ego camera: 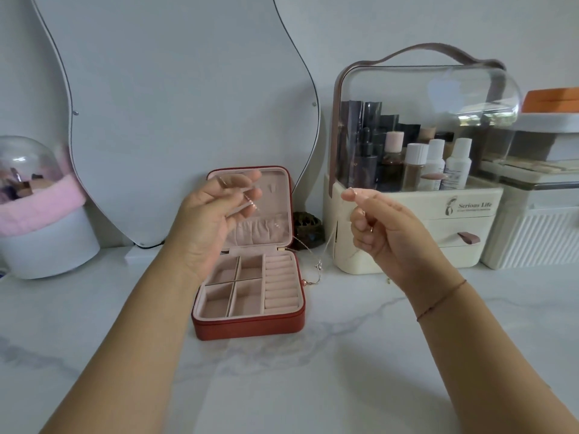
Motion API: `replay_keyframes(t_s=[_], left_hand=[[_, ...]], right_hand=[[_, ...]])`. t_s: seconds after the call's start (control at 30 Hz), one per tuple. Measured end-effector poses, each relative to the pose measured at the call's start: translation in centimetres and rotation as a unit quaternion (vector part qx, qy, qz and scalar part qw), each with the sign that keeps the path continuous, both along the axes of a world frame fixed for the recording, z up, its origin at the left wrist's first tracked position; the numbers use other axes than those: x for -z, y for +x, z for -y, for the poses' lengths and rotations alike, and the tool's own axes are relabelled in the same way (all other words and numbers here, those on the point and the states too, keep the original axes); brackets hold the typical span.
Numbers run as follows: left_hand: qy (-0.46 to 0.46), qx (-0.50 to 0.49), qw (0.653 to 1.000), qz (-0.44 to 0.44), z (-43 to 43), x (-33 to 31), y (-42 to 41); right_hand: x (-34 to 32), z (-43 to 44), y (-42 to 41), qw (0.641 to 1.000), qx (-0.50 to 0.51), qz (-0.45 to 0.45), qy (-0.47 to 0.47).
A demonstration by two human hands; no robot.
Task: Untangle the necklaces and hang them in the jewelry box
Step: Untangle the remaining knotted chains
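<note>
Two hands hover by the open jewelry box (250, 327) near the tabletop (344, 377) back edge. The right hand (387, 234) pinches a dangling necklace (319, 266). The blurred left hand (203, 220) perhaps holds its other end; I cannot tell.

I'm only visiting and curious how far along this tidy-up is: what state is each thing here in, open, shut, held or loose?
Red leather-look jewelry box: open, lid upright, compartments look empty.
Thin metal chain necklace: hanging from the right hand, lower end down beside the box.
Right hand: grip pinches the necklace.
Left hand: fingers spread, blurred; grip unclear.
Cream cosmetics organiser with clear dome cover: cover down, drawer shut.
</note>
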State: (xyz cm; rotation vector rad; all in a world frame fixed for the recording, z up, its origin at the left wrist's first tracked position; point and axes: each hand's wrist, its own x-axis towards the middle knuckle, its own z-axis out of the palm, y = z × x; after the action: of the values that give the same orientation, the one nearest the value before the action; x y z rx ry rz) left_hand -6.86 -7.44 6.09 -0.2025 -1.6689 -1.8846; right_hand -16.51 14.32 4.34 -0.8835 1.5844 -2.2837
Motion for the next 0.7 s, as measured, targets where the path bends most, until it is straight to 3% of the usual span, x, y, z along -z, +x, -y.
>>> replay_keyframes(t_s=[0.2, 0.4, 0.53, 0.7], left_hand=[[-0.108, 0.031, 0.994, 0.015, -2.8, -1.1, 0.1], [-0.317, 0.112, 0.920, 0.202, -5.3, -2.5, -0.7], [-0.288, 0.129, 0.911, 0.267, -6.6, -3.0, -1.3], [-0.229, 0.136, 0.922, 0.283, -7.4, -4.6, -1.7]], right_hand=[[0.0, 0.4, 0.6, 0.997, -0.037, -0.067, 0.018], [-0.1, 0.1, 0.7, 0.993, -0.048, -0.104, 0.013], [-0.3, 0.4, 1.1, 0.993, -0.048, -0.110, -0.003], [0.0, 0.8, 0.6, 0.996, -0.020, -0.085, -0.014]])
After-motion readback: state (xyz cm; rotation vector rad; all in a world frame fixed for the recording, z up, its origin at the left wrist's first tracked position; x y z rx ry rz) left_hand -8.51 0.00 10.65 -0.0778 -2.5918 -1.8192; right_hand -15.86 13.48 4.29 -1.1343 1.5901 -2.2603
